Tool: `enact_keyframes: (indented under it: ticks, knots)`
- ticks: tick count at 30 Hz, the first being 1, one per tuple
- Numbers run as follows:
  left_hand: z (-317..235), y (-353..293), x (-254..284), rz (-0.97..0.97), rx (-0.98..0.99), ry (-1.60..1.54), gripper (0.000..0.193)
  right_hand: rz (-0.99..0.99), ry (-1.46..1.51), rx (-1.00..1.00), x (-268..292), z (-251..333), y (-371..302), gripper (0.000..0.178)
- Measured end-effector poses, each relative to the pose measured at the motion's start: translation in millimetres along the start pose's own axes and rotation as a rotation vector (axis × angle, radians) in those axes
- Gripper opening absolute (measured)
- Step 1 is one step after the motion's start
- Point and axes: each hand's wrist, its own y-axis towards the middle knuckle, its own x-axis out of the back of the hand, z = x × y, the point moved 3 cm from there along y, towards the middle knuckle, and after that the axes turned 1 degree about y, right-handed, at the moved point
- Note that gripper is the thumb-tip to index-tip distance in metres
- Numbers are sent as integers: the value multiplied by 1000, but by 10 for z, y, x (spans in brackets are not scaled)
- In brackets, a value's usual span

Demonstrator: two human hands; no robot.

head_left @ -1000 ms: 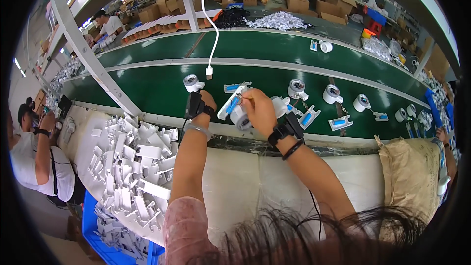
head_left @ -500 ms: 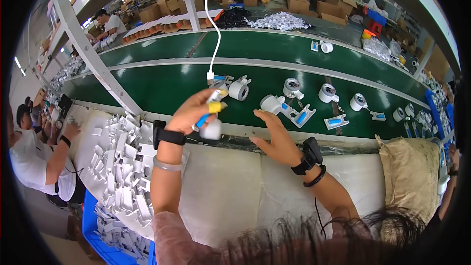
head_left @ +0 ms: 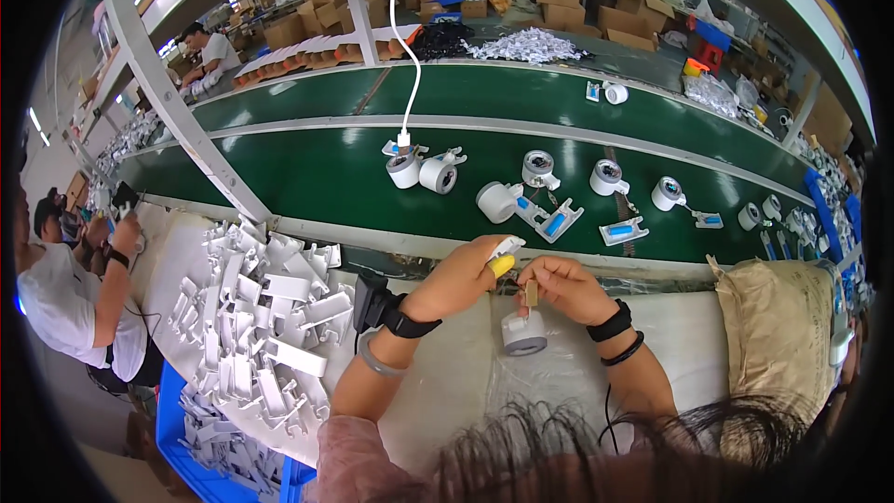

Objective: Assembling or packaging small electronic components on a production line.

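Observation:
My left hand (head_left: pixel 453 281) is closed around a white plastic part (head_left: pixel 507 247); a bit of yellow (head_left: pixel 503 265) shows at its fingertips, and I cannot tell whether it is a finger cover. My right hand (head_left: pixel 568 291) meets it, thumb and fingers pinching a small tan flat piece (head_left: pixel 532 293). Just below hangs a white round housing (head_left: pixel 524 333) with a grey face, tilted downward over the table. Thin dark wires seem to run between the hands, partly hidden by fingers. Both hands are above the pale work surface (head_left: pixel 438 387), before the conveyor.
The green conveyor belt (head_left: pixel 326 182) carries several round white housings (head_left: pixel 538 168) and holders with blue cells (head_left: pixel 559 222). A white cable (head_left: pixel 410 84) hangs onto it. White plastic covers (head_left: pixel 251 317) pile at left above a blue bin (head_left: pixel 177 419); a brown sack (head_left: pixel 778 335) stands right. A co-worker (head_left: pixel 79 298) sits left.
My left hand has moved right and nearer, bringing the white assembly along. My right hand has closed from open onto the tan piece. Housings on the belt have shifted slightly left.

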Motion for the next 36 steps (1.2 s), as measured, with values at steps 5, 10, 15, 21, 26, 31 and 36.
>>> enact_keyframes:
  ticks: [5, 10, 15, 21, 26, 31, 36]
  knots:
    - [-233, -48, -2, -168, -184, 57, 37, 45, 52, 33, -61, -89, -28, 19]
    - [-514, -129, -47, -91, -289, 329, 39, 123, -183, -172, -152, -103, -53, 18]
    - [-329, -128, -68, -411, -342, 323, 29, -134, -343, 32, -285, 68, -57, 13]
    - [-28, -54, -249, -174, 133, -467, 18, -571, -1514, 758, -281, 271, -129, 15]
    - [142, -28, -300, -181, 157, -618, 19, -586, -1233, 684, -295, 275, -74, 17]
    - [76, -27, -305, -269, 44, -438, 32, -568, -1144, 636, -221, 195, -85, 20]
    - [-37, -69, -344, -155, 77, -432, 39, -540, -1393, 890, -358, 249, -111, 18]
